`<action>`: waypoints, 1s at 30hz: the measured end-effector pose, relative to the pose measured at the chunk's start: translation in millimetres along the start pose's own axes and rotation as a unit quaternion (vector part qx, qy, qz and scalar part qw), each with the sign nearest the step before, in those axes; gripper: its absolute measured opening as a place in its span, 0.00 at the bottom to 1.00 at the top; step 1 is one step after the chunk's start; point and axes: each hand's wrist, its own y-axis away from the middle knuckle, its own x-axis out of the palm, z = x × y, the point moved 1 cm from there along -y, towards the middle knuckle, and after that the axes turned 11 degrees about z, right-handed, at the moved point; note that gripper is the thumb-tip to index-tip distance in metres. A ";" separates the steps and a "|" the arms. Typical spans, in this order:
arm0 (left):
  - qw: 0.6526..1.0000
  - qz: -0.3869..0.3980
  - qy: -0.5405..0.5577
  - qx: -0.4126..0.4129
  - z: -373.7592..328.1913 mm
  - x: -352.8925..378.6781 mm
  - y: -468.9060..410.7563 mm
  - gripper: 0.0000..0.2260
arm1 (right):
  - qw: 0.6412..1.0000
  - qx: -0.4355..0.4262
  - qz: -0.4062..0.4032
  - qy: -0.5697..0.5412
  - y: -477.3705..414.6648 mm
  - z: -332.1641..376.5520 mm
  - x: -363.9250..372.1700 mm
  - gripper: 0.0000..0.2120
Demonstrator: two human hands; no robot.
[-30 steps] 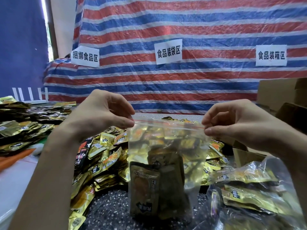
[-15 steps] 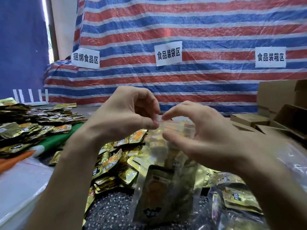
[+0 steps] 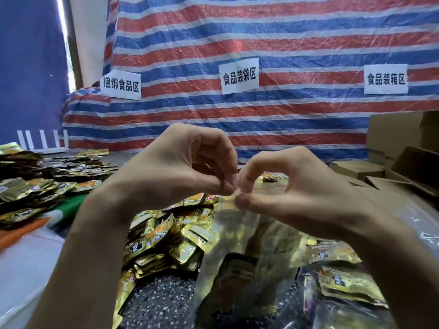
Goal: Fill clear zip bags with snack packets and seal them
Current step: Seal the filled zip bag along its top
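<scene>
Left hand point(image 3: 180, 172) and right hand point(image 3: 297, 186), closer than before, pinch the clear plastic zip bag point(image 3: 244, 236) fingertip-to-fingertip; its top edge hidden behind them.

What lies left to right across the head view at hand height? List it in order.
Spread of snack packets → left hand → right hand, both pinching the clear zip bag at its top → cardboard boxes.

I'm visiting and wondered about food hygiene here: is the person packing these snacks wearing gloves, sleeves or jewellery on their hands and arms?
No gloves: the left hand and right hand are both bare. No ring, watch or bracelet shows on either. The left forearm and right forearm are bare too, with no sleeve in view down to the picture's edge.
</scene>
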 end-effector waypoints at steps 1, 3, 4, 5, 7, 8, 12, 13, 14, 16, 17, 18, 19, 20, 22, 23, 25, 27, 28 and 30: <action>1.000 -0.001 -0.004 0.002 -1.3 0.0 0.6 0.11 | 1.000 -0.008 0.004 -0.012 0.5 0.3 0.0 0.04; 1.000 -0.005 -0.006 0.004 -3.7 -0.4 2.3 0.10 | 0.999 -0.021 0.007 -0.034 0.9 0.1 0.2 0.02; 1.000 -0.007 -0.006 0.004 -4.7 -0.6 3.0 0.11 | 0.999 -0.024 0.006 -0.045 1.0 -0.4 0.3 0.02; 1.000 -0.009 -0.007 0.003 -5.4 -0.7 3.4 0.11 | 0.998 -0.023 0.005 -0.057 1.0 -1.0 0.3 0.01; 1.000 -0.010 -0.009 -0.001 -6.0 -0.5 3.6 0.11 | 0.997 -0.015 0.004 -0.074 0.7 -2.0 0.6 0.01; 1.000 -0.008 -0.009 -0.003 -6.1 -0.2 3.5 0.11 | 0.997 -0.009 0.006 -0.078 0.4 -2.3 0.8 0.01; 1.000 0.007 -0.023 -0.018 -5.4 -0.5 2.6 0.10 | 0.997 0.007 0.003 -0.077 -0.3 -2.7 0.2 0.03; 0.999 0.009 -0.028 -0.025 -4.6 -0.9 2.6 0.10 | 0.997 0.008 0.001 -0.075 -0.5 -2.6 0.2 0.03; 0.999 0.012 -0.032 -0.032 -3.6 -1.0 2.4 0.10 | 0.997 0.009 -0.003 -0.073 -0.6 -2.6 0.6 0.03; 0.998 0.020 -0.038 -0.043 -2.4 0.2 1.5 0.10 | 0.997 0.012 -0.012 -0.070 -1.2 -2.9 2.5 0.04; 0.998 0.023 -0.039 -0.046 -2.4 1.3 0.8 0.09 | 0.998 0.011 -0.017 -0.067 -1.6 -3.3 3.6 0.04; 0.998 0.022 -0.041 -0.047 -2.3 2.5 0.1 0.09 | 0.998 0.011 -0.019 -0.062 -2.1 -3.6 4.8 0.03; 0.998 0.019 -0.042 -0.045 -2.3 3.5 -0.4 0.09 | 0.998 0.014 -0.019 -0.054 -2.4 -3.7 5.4 0.03; 0.998 0.014 -0.040 -0.041 -1.9 4.3 -1.0 0.09 | 0.999 0.018 -0.018 -0.047 -2.4 -4.0 5.5 0.03; 0.999 -0.002 -0.025 -0.033 0.3 4.4 -2.0 0.09 | 0.999 0.019 -0.012 -0.049 -1.0 -4.4 3.4 0.02; 0.999 -0.015 -0.017 -0.032 1.7 4.0 -2.2 0.09 | 0.999 0.017 -0.007 -0.051 -0.3 -4.5 1.9 0.02; 0.998 -0.044 -0.013 -0.033 4.7 3.0 -3.3 0.12 | 0.999 0.019 -0.005 -0.046 0.8 -4.7 0.1 0.03; 0.997 -0.063 -0.018 -0.035 6.8 2.5 -4.8 0.13 | 0.999 0.027 -0.013 -0.036 0.4 -5.8 0.5 0.03; 0.997 -0.063 -0.018 -0.036 7.4 2.6 -5.5 0.14 | 0.999 0.030 -0.017 -0.030 -0.3 -6.4 1.3 0.03; 0.998 -0.046 -0.026 -0.039 8.8 3.3 -6.2 0.15 | 0.999 0.030 -0.025 -0.021 -1.4 -6.9 3.0 0.04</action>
